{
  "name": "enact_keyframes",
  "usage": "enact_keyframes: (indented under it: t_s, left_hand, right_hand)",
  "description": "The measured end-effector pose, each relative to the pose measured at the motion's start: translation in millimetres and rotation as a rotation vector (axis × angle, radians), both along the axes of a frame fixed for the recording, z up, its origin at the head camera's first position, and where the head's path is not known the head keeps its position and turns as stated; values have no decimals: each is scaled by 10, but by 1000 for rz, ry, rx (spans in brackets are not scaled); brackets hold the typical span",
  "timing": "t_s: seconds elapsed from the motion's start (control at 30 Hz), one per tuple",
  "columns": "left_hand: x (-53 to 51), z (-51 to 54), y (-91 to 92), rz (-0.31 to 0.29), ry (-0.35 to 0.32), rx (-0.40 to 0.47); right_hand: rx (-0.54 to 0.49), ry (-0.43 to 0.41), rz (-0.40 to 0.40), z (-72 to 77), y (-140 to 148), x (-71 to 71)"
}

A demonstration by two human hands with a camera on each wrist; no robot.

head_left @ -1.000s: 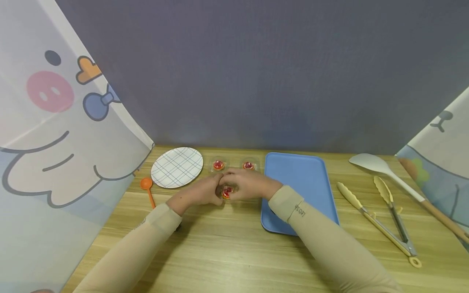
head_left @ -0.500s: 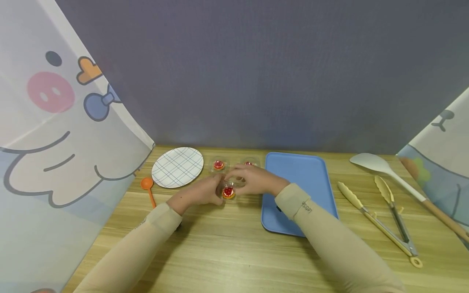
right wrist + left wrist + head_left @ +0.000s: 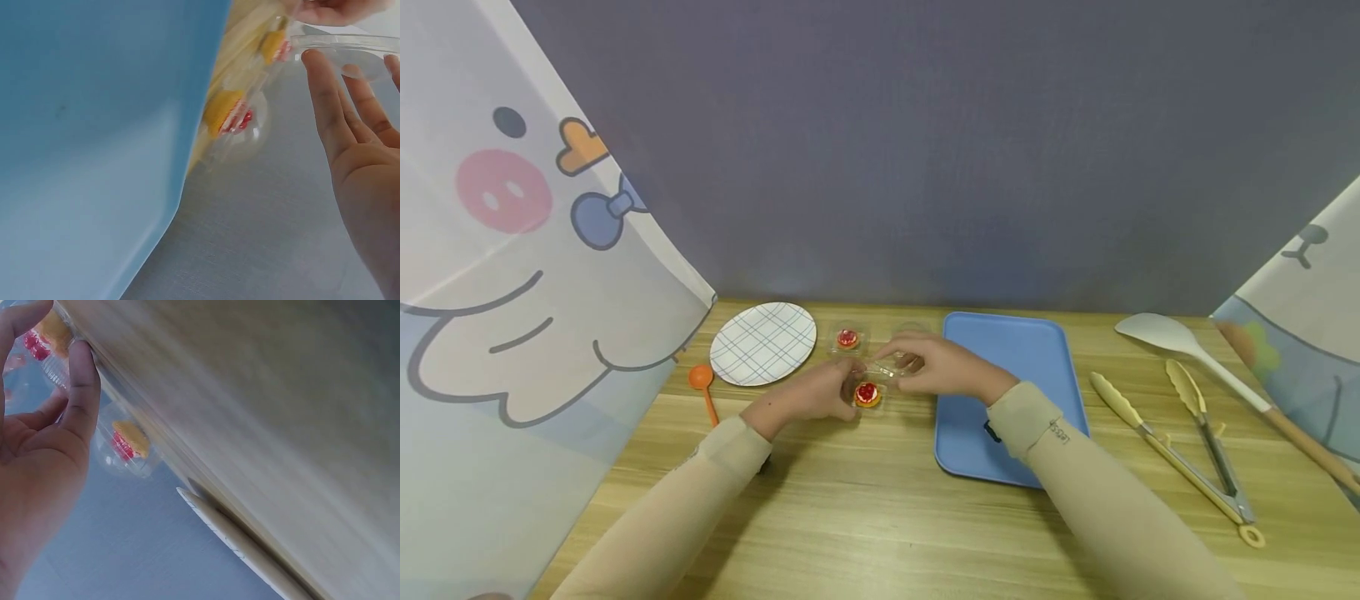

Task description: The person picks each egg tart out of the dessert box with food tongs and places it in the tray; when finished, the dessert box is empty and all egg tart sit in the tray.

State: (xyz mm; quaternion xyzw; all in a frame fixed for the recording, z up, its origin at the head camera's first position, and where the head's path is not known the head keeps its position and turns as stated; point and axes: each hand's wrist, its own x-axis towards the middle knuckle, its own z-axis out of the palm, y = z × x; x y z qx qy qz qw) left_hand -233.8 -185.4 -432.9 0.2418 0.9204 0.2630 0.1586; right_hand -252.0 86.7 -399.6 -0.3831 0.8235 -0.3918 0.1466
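Note:
My left hand grips the left side of a small clear plastic box, thumb and fingers either side of it in the left wrist view. In the box lies a tart with a red topping. The box's clear lid stands raised, and my right hand holds its edge, fingertips against it in the right wrist view. Whether the lid is still joined to the base I cannot tell. Behind my hands sits another boxed tart; a further boxed tart is mostly hidden by my right hand in the head view.
A checked white plate and an orange spoon lie at the left. Under my right forearm is a blue tray. Yellow-tipped tongs and a long-handled white ladle lie at the right. A grey partition stands behind.
My right hand has moved right and slightly up, lifting the lid away from over the tart, which now shows fully. The left hand has stayed in place on the box.

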Motion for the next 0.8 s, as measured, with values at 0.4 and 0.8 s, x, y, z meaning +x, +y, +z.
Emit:
enact_keyframes:
  t_s: [0.4, 0.8]
  left_hand:
    - [-15, 20, -8, 1, -17, -20]
    - [-8, 33, -7, 24, -9, -47]
  right_hand:
    - [-220, -288, -132, 87, 65, 349]
    - [-467, -788, -244, -96, -276, 919]
